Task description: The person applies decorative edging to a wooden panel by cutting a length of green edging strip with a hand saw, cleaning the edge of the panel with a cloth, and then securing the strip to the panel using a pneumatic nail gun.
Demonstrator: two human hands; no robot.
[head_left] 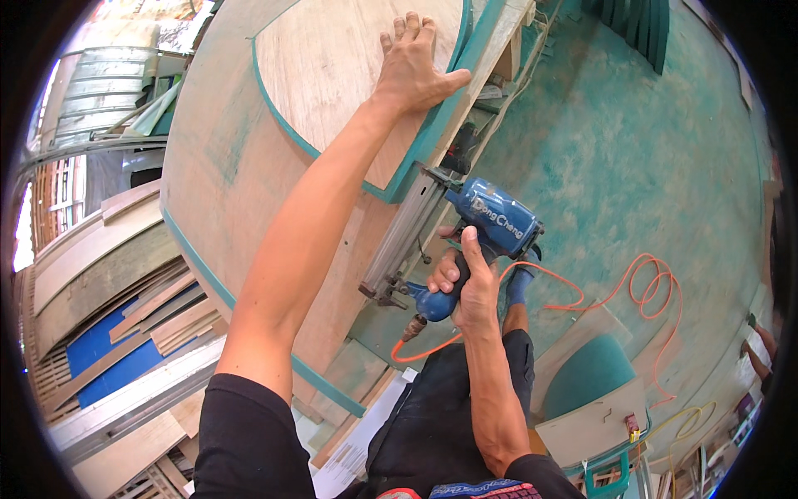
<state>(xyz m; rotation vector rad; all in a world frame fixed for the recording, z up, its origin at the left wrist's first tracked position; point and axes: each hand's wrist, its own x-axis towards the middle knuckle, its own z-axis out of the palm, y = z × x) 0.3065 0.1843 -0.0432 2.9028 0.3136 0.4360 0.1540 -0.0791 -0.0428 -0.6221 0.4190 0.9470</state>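
Note:
My left hand lies on a curved wooden panel with green edging, fingers stretched out and the thumb reaching over the green side strip. My right hand is wrapped around the black grip of a blue air nail gun. The gun's nose meets the green edge at the panel's near corner; I cannot tell whether it presses on it. Its long grey nail magazine slants down over the workbench edge. An orange air hose joins the gun at the base of its grip.
Beneath the panel is a wooden worktop. The hose coils over the green-stained floor on the right. A green rounded board lies near my legs. Stacked planks stand at left, dark green slats at far right. Another person's legs show at the right rim.

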